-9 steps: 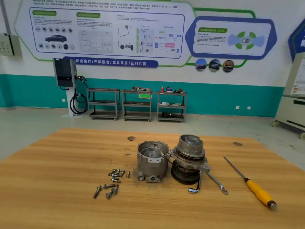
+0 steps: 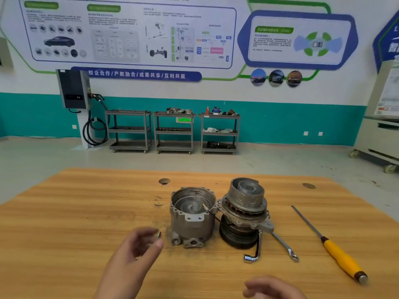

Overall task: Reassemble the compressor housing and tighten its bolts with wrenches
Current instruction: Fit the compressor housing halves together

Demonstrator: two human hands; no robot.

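The open grey compressor housing (image 2: pixel 192 216) stands mouth-up on the wooden table (image 2: pixel 64 223). To its right stands the compressor body (image 2: pixel 245 210) with its scroll on top and a black pulley beneath. My left hand (image 2: pixel 133 253) hovers over the table left of the housing, fingers loosely spread, holding nothing; it hides most of the loose bolts, and one bolt (image 2: pixel 159 234) shows by its fingertips. My right hand (image 2: pixel 269 288) shows blurred at the bottom edge, fingers relaxed, empty. An L-shaped socket wrench (image 2: pixel 254 251) and a ring spanner (image 2: pixel 285 247) lie in front of the body.
A yellow-handled screwdriver (image 2: pixel 336 253) lies on the right of the table. Two knot holes (image 2: pixel 164 181) mark the far tabletop. Three grey shelf carts (image 2: pixel 173 131) and a wall charger (image 2: pixel 73 89) stand against the far wall.
Both hands have come into view from below. My left hand now covers the spot where the loose bolts lay.
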